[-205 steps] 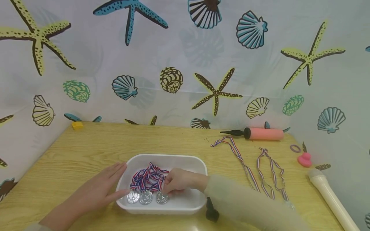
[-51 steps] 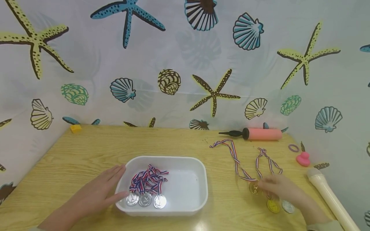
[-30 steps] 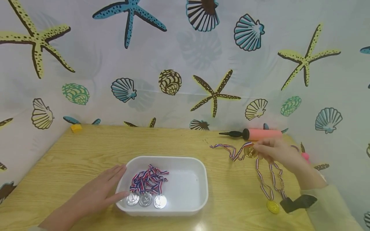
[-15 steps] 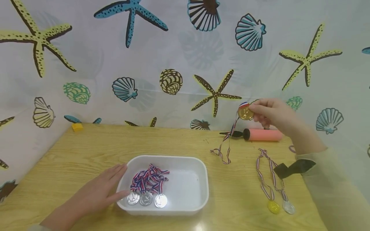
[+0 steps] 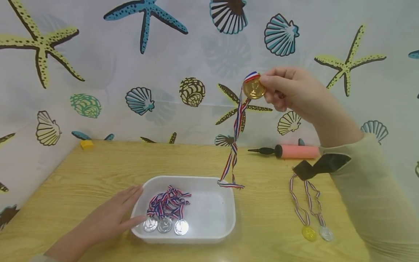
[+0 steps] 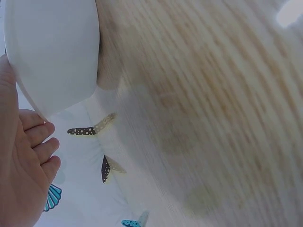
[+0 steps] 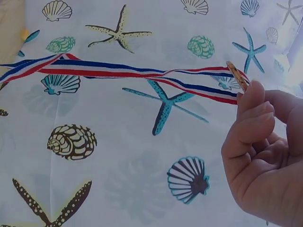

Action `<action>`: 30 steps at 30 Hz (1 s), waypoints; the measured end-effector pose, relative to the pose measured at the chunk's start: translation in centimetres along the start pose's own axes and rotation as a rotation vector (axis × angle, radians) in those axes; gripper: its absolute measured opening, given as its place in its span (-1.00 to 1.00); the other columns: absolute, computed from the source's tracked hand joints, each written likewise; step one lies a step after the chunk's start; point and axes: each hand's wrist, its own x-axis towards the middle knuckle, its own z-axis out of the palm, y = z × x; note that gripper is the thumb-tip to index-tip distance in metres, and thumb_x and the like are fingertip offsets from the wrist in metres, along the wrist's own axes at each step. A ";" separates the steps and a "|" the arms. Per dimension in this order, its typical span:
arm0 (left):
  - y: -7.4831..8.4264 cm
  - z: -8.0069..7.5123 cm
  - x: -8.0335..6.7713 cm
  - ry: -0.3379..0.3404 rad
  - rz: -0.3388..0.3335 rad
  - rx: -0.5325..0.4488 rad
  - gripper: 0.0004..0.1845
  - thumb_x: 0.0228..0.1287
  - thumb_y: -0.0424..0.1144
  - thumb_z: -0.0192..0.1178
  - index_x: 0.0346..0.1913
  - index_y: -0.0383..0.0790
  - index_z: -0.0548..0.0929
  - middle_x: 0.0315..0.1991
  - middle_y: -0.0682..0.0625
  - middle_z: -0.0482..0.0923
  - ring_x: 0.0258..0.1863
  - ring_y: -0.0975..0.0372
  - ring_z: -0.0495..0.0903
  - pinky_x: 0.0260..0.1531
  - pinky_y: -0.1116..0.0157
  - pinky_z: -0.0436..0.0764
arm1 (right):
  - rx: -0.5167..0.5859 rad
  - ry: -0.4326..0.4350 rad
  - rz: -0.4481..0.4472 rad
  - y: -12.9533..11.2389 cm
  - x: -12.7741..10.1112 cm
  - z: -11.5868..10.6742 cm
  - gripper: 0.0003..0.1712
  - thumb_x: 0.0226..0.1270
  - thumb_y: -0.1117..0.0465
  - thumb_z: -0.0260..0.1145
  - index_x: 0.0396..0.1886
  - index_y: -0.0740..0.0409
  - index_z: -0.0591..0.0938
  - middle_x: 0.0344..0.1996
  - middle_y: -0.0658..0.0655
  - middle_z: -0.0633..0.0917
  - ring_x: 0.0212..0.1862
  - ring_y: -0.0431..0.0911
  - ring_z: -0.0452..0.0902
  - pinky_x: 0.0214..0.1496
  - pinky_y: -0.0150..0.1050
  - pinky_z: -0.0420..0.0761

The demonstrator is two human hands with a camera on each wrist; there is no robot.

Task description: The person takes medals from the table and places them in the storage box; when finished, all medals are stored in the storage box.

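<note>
Your right hand (image 5: 291,92) pinches the gold medal (image 5: 253,89) between thumb and fingertips, high above the table and up and to the right of the white tray (image 5: 229,214); its red, white and blue ribbon (image 5: 234,153) hangs straight down, and the loop's lower end dangles just over the tray's far right corner. Your left hand (image 5: 108,218) lies flat with straight fingers against the tray's left wall, holding nothing, only steadying it. Inside the tray, three silver medals (image 5: 165,225) sit in a row along the near edge with their ribbons bunched behind them. This looks like the carrying step, the medal lifted and on its way to the tray. The next move seems to call for bringing the medal leftward and down so the ribbon settles inside the rim rather than draping over it. To the right of the tray, a yellow medal (image 5: 308,233) and a silver medal (image 5: 326,233) lie on the table (image 5: 98,167).
</note>
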 end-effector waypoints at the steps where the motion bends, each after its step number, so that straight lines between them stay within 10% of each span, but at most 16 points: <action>1: 0.0 0.0 0.0 0.001 0.000 0.002 -0.16 0.24 0.25 -0.02 0.33 -0.39 0.22 0.32 -0.25 0.17 0.27 -0.15 0.15 0.18 -0.09 0.21 | -0.010 -0.003 -0.005 -0.3 0.2 0.5 -0.74 0.33 0.18 0.20 -0.37 0.35 0.50 -0.67 0.11 0.48 -0.65 -0.15 0.22 -0.68 -0.38 0.24; 8: 0.1 -0.1 0.0 0.015 0.004 0.008 -0.15 0.25 0.27 -0.05 0.34 -0.37 0.21 0.32 -0.25 0.17 0.27 -0.15 0.15 0.19 -0.08 0.21 | -0.074 -0.033 0.022 0.1 1.7 3.6 -0.79 0.35 0.23 0.16 -0.35 0.34 0.51 -0.67 0.12 0.47 -0.68 -0.16 0.22 -0.70 -0.38 0.24; 23: 0.1 -0.1 0.0 -0.010 -0.008 0.001 -0.13 0.24 0.29 -0.06 0.35 -0.37 0.20 0.33 -0.25 0.15 0.28 -0.13 0.14 0.20 -0.07 0.19 | -0.162 -0.224 0.221 9.7 2.7 8.6 -0.83 0.36 0.27 0.14 -0.37 0.29 0.56 -0.66 0.11 0.53 -0.72 -0.20 0.24 -0.71 -0.42 0.26; 30: 0.2 -0.1 0.0 -0.016 -0.018 -0.005 -0.15 0.24 0.27 -0.04 0.35 -0.37 0.20 0.33 -0.25 0.15 0.28 -0.13 0.13 0.20 -0.08 0.19 | -0.173 -0.127 0.204 10.0 3.5 7.7 -0.81 0.36 0.22 0.14 -0.38 0.27 0.55 -0.67 0.11 0.53 -0.73 -0.19 0.22 -0.70 -0.39 0.26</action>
